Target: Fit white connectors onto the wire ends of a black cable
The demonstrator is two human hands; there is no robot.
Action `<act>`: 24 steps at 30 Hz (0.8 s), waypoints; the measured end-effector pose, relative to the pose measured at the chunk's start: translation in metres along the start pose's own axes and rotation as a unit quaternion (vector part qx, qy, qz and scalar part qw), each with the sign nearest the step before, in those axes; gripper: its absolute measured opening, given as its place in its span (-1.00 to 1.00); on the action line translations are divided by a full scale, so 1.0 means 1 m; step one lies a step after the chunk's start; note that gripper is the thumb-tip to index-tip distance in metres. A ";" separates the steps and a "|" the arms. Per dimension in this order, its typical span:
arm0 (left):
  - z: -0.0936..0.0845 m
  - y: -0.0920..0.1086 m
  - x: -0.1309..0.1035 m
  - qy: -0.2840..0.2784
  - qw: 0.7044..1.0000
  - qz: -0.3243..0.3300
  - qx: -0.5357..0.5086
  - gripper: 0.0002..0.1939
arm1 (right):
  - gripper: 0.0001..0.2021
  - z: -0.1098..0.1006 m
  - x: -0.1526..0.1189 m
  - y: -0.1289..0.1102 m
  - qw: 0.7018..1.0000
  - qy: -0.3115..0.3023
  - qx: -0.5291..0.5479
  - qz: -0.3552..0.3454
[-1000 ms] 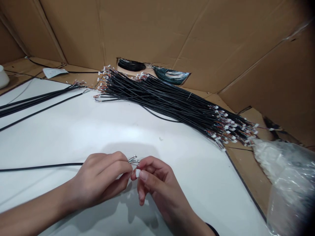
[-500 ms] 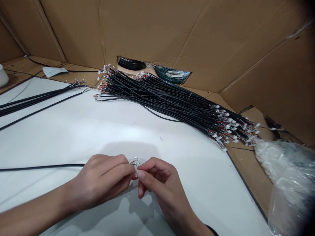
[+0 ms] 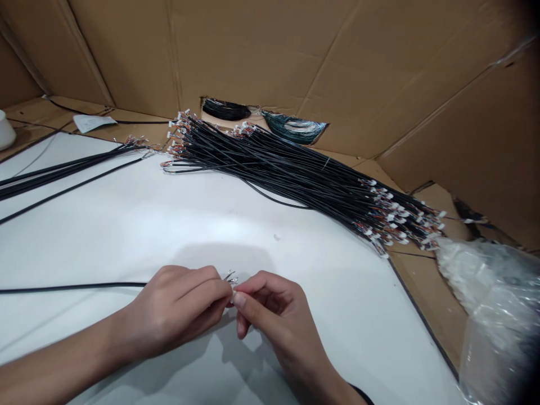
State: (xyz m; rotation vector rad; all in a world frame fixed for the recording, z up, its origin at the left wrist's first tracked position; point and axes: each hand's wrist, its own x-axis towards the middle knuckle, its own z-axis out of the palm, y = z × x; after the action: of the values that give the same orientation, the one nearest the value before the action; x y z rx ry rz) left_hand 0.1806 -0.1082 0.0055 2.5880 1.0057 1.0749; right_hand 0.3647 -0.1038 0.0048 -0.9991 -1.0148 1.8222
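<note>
- a workshop, it seems, around a white worktop [image 3: 358, 292]
- a big pile of black cables [image 3: 270, 163], small white connectors [image 3: 395, 208] at both ends
- more cables [image 3: 76, 167] at the left, their wire ends [image 3: 137, 142] loose
- dark wire coils [image 3: 225, 110] showing through the cut cardboard wall [image 3: 261, 50]
- a clear plastic bag [image 3: 498, 292] with whitish contents at the right
</note>
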 end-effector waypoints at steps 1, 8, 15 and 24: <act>0.000 0.000 0.000 0.002 1.000 0.003 0.002 -0.94 | -0.86 0.000 0.000 0.000 1.000 0.002 -0.002 -0.001; -0.001 0.001 0.003 -0.002 1.000 0.003 0.007 -0.93 | -0.87 0.000 -0.001 0.000 1.000 -0.004 -0.010 -0.009; -0.006 0.005 0.008 -0.010 0.995 -0.053 -0.083 -0.89 | -0.82 -0.002 0.001 0.002 0.999 -0.003 -0.034 -0.022; -0.008 0.008 0.011 0.012 0.970 -0.175 -0.169 -0.83 | -0.83 0.004 -0.004 -0.006 0.997 0.023 -0.059 -0.050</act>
State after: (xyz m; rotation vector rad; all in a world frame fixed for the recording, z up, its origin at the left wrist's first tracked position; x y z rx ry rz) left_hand 0.1853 -0.1080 0.0204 2.0401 1.1191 1.0738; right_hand 0.3638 -0.1064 0.0123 -1.0371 -1.1351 1.6670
